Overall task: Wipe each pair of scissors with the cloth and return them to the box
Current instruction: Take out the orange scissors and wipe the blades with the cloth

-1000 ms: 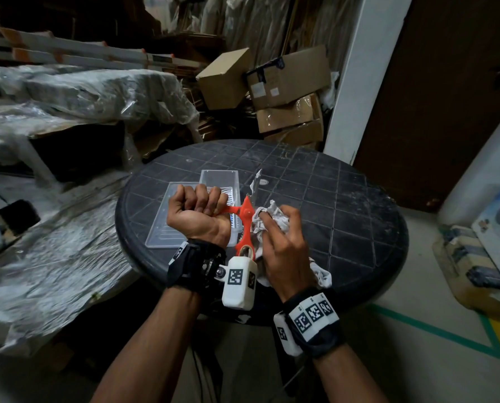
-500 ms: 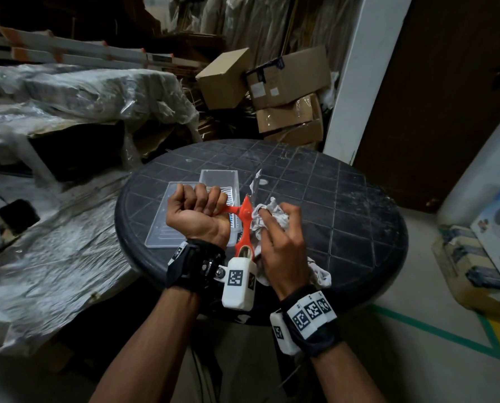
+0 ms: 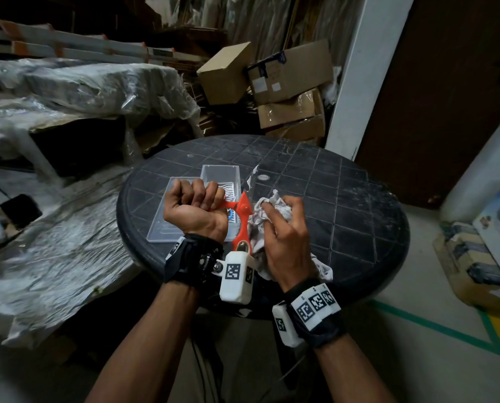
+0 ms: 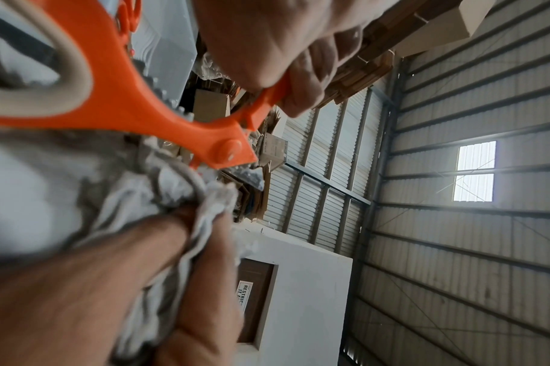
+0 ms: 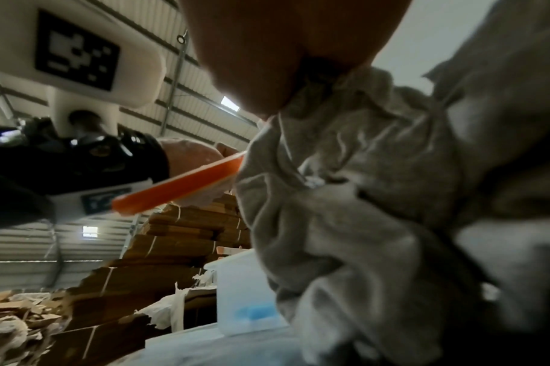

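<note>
Both of our hands are busy above the round dark table (image 3: 359, 199): our left hand (image 3: 195, 212) is curled tight round one orange handle of the scissors (image 3: 243, 219), which stand open with the other handle loop hanging down toward our wrist, and our right hand (image 3: 283, 237) has its fingers bunched round the cloth (image 3: 275, 203), pressing it against the blade side by the pivot. Compared with a second ago, the cloth hand has slid a little out to the right and up, away from the pivot, while the left fist has barely shifted; we read that as a wiping stroke drawn along the blade. The blade itself is hidden under the cloth, so we cannot tell how clean it is. The clear box (image 3: 221, 177) sits on the table just behind our left hand, its lid (image 3: 167, 225) lying flat beside it, so this pair has not yet gone back in.
</note>
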### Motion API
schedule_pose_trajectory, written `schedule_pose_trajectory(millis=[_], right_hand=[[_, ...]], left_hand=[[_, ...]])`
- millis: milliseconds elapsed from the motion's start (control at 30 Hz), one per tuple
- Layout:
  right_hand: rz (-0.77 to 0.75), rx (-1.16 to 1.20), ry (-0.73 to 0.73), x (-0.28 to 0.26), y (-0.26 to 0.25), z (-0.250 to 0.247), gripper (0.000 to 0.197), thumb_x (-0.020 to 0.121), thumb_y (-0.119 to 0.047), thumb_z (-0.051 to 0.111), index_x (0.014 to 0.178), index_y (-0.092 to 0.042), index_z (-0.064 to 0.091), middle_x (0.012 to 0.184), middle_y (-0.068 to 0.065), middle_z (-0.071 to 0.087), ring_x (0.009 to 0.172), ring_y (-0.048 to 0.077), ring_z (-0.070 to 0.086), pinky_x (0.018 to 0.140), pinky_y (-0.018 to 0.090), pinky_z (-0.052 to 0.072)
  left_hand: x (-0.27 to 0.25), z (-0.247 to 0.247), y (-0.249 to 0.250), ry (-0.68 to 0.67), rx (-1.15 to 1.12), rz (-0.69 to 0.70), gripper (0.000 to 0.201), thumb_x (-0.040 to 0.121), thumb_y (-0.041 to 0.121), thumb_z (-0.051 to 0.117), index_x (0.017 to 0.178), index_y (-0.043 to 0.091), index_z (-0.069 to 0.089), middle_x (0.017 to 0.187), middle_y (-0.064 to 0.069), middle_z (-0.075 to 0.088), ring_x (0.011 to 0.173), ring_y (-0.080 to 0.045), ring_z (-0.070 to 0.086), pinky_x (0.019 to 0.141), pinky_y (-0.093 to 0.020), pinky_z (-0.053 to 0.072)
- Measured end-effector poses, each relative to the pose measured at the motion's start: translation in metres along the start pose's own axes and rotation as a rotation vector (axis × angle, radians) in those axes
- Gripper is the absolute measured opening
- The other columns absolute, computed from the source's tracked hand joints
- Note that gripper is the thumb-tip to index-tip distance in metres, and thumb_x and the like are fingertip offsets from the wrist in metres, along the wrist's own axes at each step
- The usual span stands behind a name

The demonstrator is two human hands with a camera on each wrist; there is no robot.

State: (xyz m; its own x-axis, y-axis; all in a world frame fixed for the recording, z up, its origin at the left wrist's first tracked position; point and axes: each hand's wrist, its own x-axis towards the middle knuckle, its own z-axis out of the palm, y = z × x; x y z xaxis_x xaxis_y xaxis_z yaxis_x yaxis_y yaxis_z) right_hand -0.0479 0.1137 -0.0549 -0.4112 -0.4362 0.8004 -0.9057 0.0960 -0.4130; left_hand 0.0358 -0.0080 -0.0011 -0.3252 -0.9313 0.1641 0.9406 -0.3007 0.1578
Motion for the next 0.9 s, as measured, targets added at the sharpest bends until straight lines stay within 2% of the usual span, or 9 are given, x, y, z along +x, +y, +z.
schedule_pose_trajectory(millis=[67, 167, 233, 333, 467, 600, 700, 767, 900], right_hand=[[0.034, -0.005, 0.022, 0.000, 0.006, -0.003, 0.030, 0.089, 0.010, 0.065, 0.115, -0.002, 0.076, 0.125, 0.019, 0.055, 0.095, 0.026, 0.066, 0.085, 0.027, 0.058], [0.078, -0.003, 0.058, 0.001, 0.006, -0.006, 0.029, 0.090, 0.010, 0.064, 0.114, -0.002, 0.076, 0.124, 0.017, 0.054, 0.092, 0.022, 0.065, 0.080, 0.029, 0.061], [0.039, 0.004, 0.076, 0.002, -0.001, -0.005, 0.027, 0.090, 0.009, 0.067, 0.114, -0.001, 0.076, 0.123, 0.019, 0.056, 0.092, 0.023, 0.066, 0.078, 0.028, 0.062], [-0.057, -0.009, 0.021, -0.004, -0.010, -0.002, 0.028, 0.090, 0.007, 0.069, 0.117, 0.000, 0.074, 0.127, 0.022, 0.055, 0.095, 0.027, 0.066, 0.079, 0.026, 0.060], [-0.042, -0.025, 0.000, -0.010, -0.003, -0.002, 0.031, 0.092, 0.005, 0.064, 0.120, -0.003, 0.073, 0.129, 0.022, 0.054, 0.094, 0.030, 0.067, 0.077, 0.033, 0.062], [0.034, -0.049, 0.048, -0.007, 0.007, -0.003, 0.032, 0.089, 0.011, 0.067, 0.117, -0.002, 0.075, 0.127, 0.022, 0.055, 0.095, 0.028, 0.067, 0.077, 0.035, 0.063], [-0.031, -0.016, 0.045, -0.008, 0.002, -0.004, 0.029, 0.094, 0.005, 0.062, 0.120, -0.001, 0.073, 0.128, 0.021, 0.054, 0.099, 0.029, 0.067, 0.082, 0.033, 0.063], [-0.092, -0.015, 0.016, -0.011, -0.004, -0.003, 0.030, 0.096, -0.003, 0.057, 0.122, -0.002, 0.072, 0.129, 0.020, 0.052, 0.097, 0.030, 0.067, 0.079, 0.031, 0.061], [-0.113, -0.041, -0.004, -0.013, 0.000, -0.002, 0.033, 0.091, 0.005, 0.067, 0.123, -0.002, 0.071, 0.132, 0.018, 0.048, 0.086, 0.034, 0.068, 0.070, 0.031, 0.062]], left_hand=[[0.000, -0.003, 0.002, -0.001, 0.005, 0.006, 0.047, 0.097, 0.023, 0.037, 0.053, 0.023, 0.020, 0.049, 0.004, 0.014, 0.040, -0.011, 0.011, 0.044, -0.023, 0.010], [-0.001, -0.005, 0.003, 0.005, -0.001, 0.008, 0.047, 0.097, 0.023, 0.035, 0.052, 0.023, 0.021, 0.048, 0.004, 0.015, 0.040, -0.011, 0.012, 0.043, -0.023, 0.011], [0.000, -0.004, 0.002, 0.003, -0.019, -0.001, 0.045, 0.097, 0.023, 0.035, 0.055, 0.023, 0.019, 0.048, 0.005, 0.015, 0.040, -0.011, 0.012, 0.042, -0.023, 0.013], [0.000, 0.000, 0.000, 0.019, -0.027, -0.010, 0.045, 0.096, 0.022, 0.035, 0.054, 0.023, 0.020, 0.049, 0.005, 0.014, 0.041, -0.011, 0.011, 0.042, -0.022, 0.015], [-0.001, -0.002, 0.000, 0.019, -0.032, -0.018, 0.044, 0.097, 0.022, 0.036, 0.056, 0.024, 0.017, 0.049, 0.005, 0.014, 0.041, -0.012, 0.011, 0.042, -0.022, 0.014], [-0.002, -0.008, 0.002, 0.023, -0.030, -0.009, 0.043, 0.096, 0.022, 0.035, 0.057, 0.024, 0.016, 0.048, 0.005, 0.013, 0.040, -0.012, 0.011, 0.041, -0.022, 0.015], [-0.001, -0.004, 0.003, 0.037, -0.042, 0.000, 0.042, 0.096, 0.022, 0.035, 0.058, 0.024, 0.016, 0.050, 0.004, 0.013, 0.041, -0.012, 0.011, 0.041, -0.021, 0.016], [0.000, 0.000, 0.002, 0.037, -0.037, 0.009, 0.042, 0.096, 0.022, 0.035, 0.059, 0.024, 0.016, 0.050, 0.004, 0.013, 0.041, -0.012, 0.011, 0.042, -0.021, 0.016], [-0.001, 0.003, 0.000, 0.021, -0.028, 0.000, 0.044, 0.096, 0.022, 0.035, 0.055, 0.024, 0.018, 0.048, 0.005, 0.014, 0.041, -0.011, 0.011, 0.043, -0.022, 0.014]])
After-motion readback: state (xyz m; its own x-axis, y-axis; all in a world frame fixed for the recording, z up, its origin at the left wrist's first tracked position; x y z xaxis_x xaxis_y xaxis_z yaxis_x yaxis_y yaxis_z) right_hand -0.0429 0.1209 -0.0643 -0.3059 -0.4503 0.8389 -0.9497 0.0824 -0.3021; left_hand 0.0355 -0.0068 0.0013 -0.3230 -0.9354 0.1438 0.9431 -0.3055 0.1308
